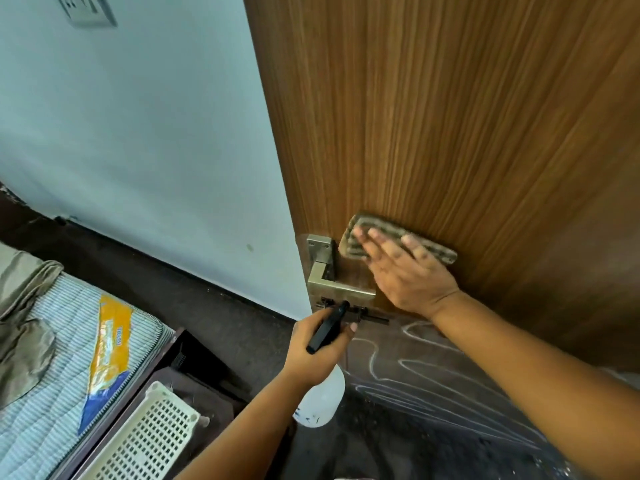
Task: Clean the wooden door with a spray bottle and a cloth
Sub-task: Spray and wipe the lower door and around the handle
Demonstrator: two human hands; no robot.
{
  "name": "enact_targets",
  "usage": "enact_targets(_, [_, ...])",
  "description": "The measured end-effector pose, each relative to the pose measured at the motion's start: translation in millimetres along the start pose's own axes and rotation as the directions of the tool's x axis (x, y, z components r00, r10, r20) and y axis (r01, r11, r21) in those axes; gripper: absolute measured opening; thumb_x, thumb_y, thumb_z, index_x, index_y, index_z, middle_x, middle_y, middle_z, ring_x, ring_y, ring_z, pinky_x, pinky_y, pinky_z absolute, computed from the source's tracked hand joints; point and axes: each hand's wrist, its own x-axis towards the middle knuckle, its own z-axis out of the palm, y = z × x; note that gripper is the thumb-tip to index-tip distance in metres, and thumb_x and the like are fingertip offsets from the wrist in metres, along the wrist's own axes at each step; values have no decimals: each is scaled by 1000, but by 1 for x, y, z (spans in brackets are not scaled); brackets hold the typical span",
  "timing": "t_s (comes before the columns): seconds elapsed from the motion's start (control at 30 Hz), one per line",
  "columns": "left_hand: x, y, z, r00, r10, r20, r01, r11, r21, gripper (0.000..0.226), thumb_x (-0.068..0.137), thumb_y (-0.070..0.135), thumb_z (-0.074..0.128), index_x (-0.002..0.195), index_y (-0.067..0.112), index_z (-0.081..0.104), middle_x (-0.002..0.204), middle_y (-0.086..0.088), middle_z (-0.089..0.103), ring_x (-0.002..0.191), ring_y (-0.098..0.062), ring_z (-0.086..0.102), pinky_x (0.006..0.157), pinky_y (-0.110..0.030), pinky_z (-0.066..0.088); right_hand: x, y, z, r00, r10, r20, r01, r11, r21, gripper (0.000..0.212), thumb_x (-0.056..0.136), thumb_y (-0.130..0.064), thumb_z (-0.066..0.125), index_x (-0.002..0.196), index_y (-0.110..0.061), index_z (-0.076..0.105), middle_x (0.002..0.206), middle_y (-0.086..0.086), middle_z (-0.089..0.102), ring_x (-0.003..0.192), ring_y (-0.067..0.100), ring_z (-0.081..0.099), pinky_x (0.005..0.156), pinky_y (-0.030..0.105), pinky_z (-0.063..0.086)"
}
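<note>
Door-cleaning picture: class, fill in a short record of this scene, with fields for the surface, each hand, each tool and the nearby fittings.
surface: wooden door, upright
right hand: fingers straight, pressing the cloth flat on the door
left hand: gripping the spray bottle, black nozzle towards the door
fittings: metal handle left of the cloth, at the door's edge
beside: bed, white basket

orange mattress label (110,344), print too blurred to read
</note>
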Motion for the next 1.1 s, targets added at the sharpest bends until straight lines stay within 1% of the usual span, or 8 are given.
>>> enact_targets(0.07, [0,-1,-5,1000,10,20,-10,1000,-1,26,85,44,73,79,20,67,65,-1,62,59,-12,56,56,-30,44,-20,-21,9,945,-290,154,278,956,92,53,95,-34,40,142,-8,45,159,9,27,150,26,14,121,48,-6])
enact_targets(0.13, [0,-3,-12,999,13,38,-13,1000,-8,23,88,40,73,85,18,69,69,-6,64,60,-19,58,56,-35,45,-40,-48,12,766,-530,363,494,847,194,58,95,-32,47,147,-7,40,161,13,17,149,32,2,115,55,-18])
enact_targets(0.23, [-3,-5,-22,998,15,57,-13,999,-30,17,90,36,73,91,19,71,73,-7,66,64,-31,60,56,-42,48,-53,-75,14,549,-566,614,454,820,350,62,102,-17,30,155,-5,1,153,15,-31,128,31,-43,111,54,-11])
enact_targets(0.37, [-4,-3,-35,997,-8,76,11,999,-44,12,88,41,72,85,29,69,67,5,63,60,-12,58,55,-28,47,-45,-56,7,615,-558,558,509,821,260,61,99,-24,38,154,-9,16,162,14,-4,146,35,-15,105,60,-22])
enact_targets(0.47, [-2,-1,-42,997,-5,71,9,998,-63,23,88,41,73,78,21,64,63,-2,59,58,-16,55,55,-33,43,-31,-22,-7,829,-381,409,382,920,83,54,91,-27,47,144,-16,45,163,11,12,150,33,-5,116,54,-17])
enact_targets(0.57, [0,-5,-48,998,5,57,-2,999,-55,21,91,31,73,78,18,63,62,0,56,57,-14,51,53,-28,39,3,11,-19,962,-151,228,165,985,-44,58,96,-19,35,152,-10,26,164,10,3,151,27,-1,120,50,-10])
enact_targets(0.83, [8,-8,-48,997,-28,73,33,998,-58,10,91,30,75,92,21,70,70,3,63,62,-10,58,56,-25,48,65,24,-17,1000,-1,-19,-2,984,-180,56,103,-38,43,152,-14,32,160,0,27,147,18,25,119,41,13])
enact_targets(1.1, [13,-8,-51,998,-10,64,12,999,-39,10,90,34,75,86,28,68,65,10,61,57,-4,55,52,-17,43,19,-9,-4,992,-118,38,122,983,-134,56,101,-39,42,150,-12,37,160,2,26,147,16,24,118,39,14])
